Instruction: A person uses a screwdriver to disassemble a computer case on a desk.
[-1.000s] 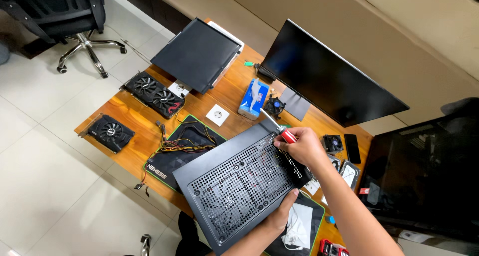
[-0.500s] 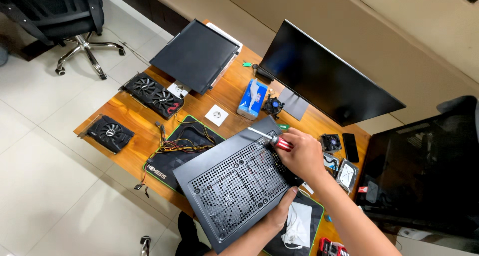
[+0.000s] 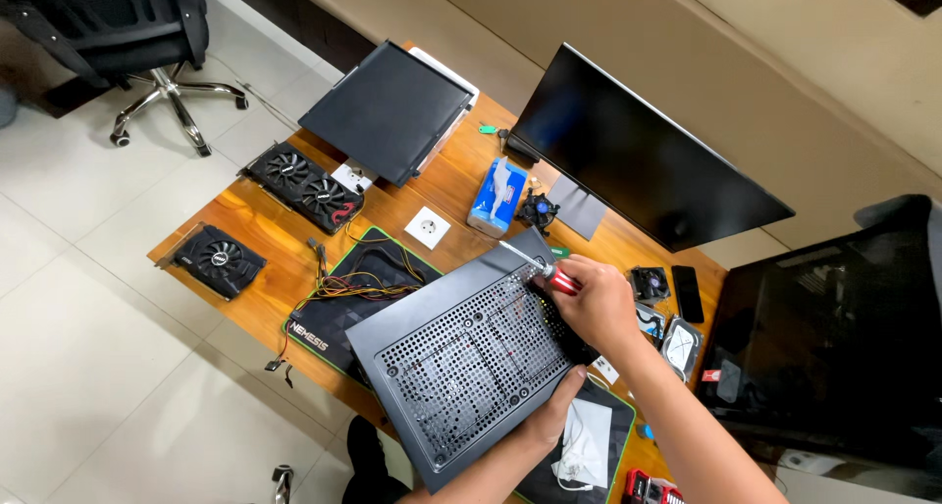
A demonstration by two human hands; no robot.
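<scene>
Perforated black computer case panel sits tilted over the near edge of the wooden desk, above a green-trimmed mat with loose cables. Your left hand grips its lower right edge, fingers curled over the rim. Your right hand is clenched round a red-handled screwdriver, its tip lying at the panel's upper corner. Beyond: a blue tissue box, a white wall socket, two graphics cards toward the left end, a dark monitor behind.
</scene>
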